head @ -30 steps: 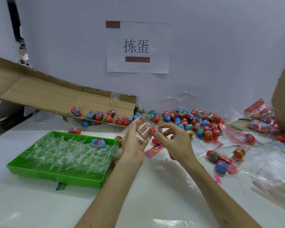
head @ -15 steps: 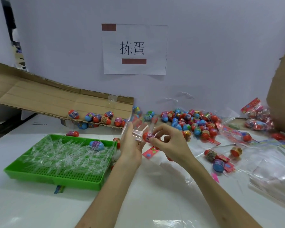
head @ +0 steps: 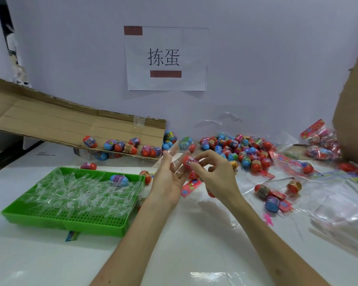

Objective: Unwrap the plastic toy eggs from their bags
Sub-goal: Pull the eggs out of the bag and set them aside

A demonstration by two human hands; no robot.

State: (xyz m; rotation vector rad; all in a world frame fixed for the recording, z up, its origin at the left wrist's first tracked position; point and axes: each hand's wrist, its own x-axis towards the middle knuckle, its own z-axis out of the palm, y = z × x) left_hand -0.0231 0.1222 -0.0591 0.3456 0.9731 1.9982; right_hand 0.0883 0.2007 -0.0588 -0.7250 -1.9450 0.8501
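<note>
Right hand (head: 217,176) pinches a red egg (head: 189,161) between thumb and fingertips; left hand (head: 167,179) pinches the clear bag (head: 172,154) touching that egg; both are above the table (head: 174,254) middle, just beside the green tray (head: 66,225); loose eggs (head: 246,154) lie along the far edge.

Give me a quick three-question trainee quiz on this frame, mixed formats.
1. True or false: the green tray lies on the right hand's side.
2. What does the right hand pinch? A) a red toy egg B) a paper card C) a cardboard flap
3. Fill in: the left hand holds a clear plastic ____.
Key: 1 false, it lies on the left hand's side. 2 A. 3 bag.
</note>
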